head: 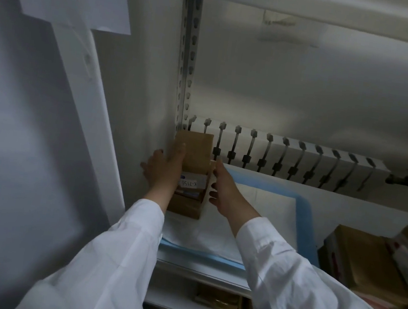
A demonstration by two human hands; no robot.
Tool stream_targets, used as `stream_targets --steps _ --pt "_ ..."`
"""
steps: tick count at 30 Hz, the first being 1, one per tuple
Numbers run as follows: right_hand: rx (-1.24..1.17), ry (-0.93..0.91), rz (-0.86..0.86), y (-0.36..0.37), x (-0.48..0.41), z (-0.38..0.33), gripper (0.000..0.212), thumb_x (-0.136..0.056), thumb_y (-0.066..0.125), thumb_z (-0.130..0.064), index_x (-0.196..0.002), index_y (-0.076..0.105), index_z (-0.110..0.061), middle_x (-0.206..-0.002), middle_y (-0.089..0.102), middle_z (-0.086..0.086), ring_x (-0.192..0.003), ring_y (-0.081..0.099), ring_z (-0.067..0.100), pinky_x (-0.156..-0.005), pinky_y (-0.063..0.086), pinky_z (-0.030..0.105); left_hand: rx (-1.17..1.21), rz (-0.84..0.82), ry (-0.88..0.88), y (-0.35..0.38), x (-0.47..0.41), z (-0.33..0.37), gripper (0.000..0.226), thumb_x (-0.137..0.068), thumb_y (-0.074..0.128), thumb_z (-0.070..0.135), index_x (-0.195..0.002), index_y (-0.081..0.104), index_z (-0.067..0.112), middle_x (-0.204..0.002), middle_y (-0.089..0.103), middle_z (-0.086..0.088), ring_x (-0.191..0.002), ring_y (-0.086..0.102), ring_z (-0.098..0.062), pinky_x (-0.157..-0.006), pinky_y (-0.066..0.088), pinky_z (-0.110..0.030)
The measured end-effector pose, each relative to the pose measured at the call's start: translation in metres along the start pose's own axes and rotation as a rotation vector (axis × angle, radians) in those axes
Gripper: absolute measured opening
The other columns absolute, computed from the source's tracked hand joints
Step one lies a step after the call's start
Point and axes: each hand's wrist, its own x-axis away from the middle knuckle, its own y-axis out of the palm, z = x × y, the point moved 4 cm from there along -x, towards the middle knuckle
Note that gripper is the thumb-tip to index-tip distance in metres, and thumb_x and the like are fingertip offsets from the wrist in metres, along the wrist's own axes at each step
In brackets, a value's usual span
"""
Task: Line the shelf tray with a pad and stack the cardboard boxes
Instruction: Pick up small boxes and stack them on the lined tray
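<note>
**Sleeves (109, 259) reach in, hands bracket the box stack (194, 168)**

Stack sits at 10 o'clock on the pad (255, 208), in the back-left corner of the shelf tray (194, 268), long axis running 12 to 6. Left hand (166, 172) lies flat on its 9 o'clock face, fingers straight, thumb over the top. Right hand (226, 194) touches the 3 o'clock face, index extended, other fingers loosely bent. Spare cardboard boxes (366, 261) wait at 3 o'clock, nearer the right hand, so probably its fetch.

Boxes (196, 150): matt brown cardboard, white paper label. Pad (256, 206): soft white paper-like, blue plastic-looking edge. Slotted upright (187, 57): dull grey metal. Sleeves (114, 259): white cloth.
</note>
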Motion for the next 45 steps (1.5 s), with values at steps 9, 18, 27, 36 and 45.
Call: stream_targets --steps 9,18,27,36,45 --pt "0.035 -0.094 0.114 -0.035 0.004 -0.01 0.044 -0.102 0.031 -0.037 -0.122 0.057 -0.008 -0.126 0.059 0.013 -0.107 0.055 0.026 -0.098 0.04 0.036 0.325 0.071 0.498 0.005 0.052 0.066 0.013 -0.09 0.053 0.009 -0.093 0.065 0.012 -0.095 0.064 -0.003 -0.084 0.057 -0.01 -0.075 0.045 -0.009" --pt "0.191 -0.194 0.225 -0.114 0.038 -0.026 0.034 -0.099 0.041 -0.025 -0.122 0.057 -0.006 -0.122 0.062 0.01 -0.1 0.058 0.022 -0.083 0.039 0.029 0.387 -0.166 0.426 0.086 0.099 0.077 0.013 -0.088 0.054 0.008 -0.086 0.064 0.017 -0.082 0.065 -0.001 -0.078 0.06 -0.015 -0.074 0.048 -0.022" --pt "0.306 -0.243 0.482 -0.231 0.07 -0.009 0.035 -0.098 0.044 -0.018 -0.126 0.055 -0.001 -0.132 0.056 0.016 -0.12 0.052 0.031 -0.095 0.041 0.035 0.319 -0.441 0.109 0.188 0.165 0.068 0.023 -0.089 0.051 0.014 -0.069 0.057 0.023 -0.081 0.063 -0.007 -0.085 0.059 -0.024 -0.083 0.047 -0.034" --pt "0.429 -0.052 0.597 -0.3 0.079 0.025 0.048 -0.096 0.049 -0.033 -0.138 0.037 -0.012 -0.132 0.048 0.011 -0.118 0.049 0.027 -0.09 0.043 0.032 -0.007 -0.676 -0.113 0.246 0.226 0.049 0.017 -0.091 0.054 0.027 -0.086 0.053 0.011 -0.085 0.054 -0.009 -0.09 0.055 -0.027 -0.089 0.048 -0.036" --pt "0.534 0.068 0.511 -0.305 0.075 0.033 0.045 -0.097 0.047 -0.027 -0.135 0.039 -0.003 -0.122 0.047 0.014 -0.123 0.047 0.029 -0.097 0.038 0.031 -0.076 -0.907 -0.315 0.27 0.264 0.028 0.029 -0.093 0.05 0.04 -0.1 0.055 0.012 -0.092 0.061 -0.011 -0.09 0.059 -0.029 -0.089 0.049 -0.04"
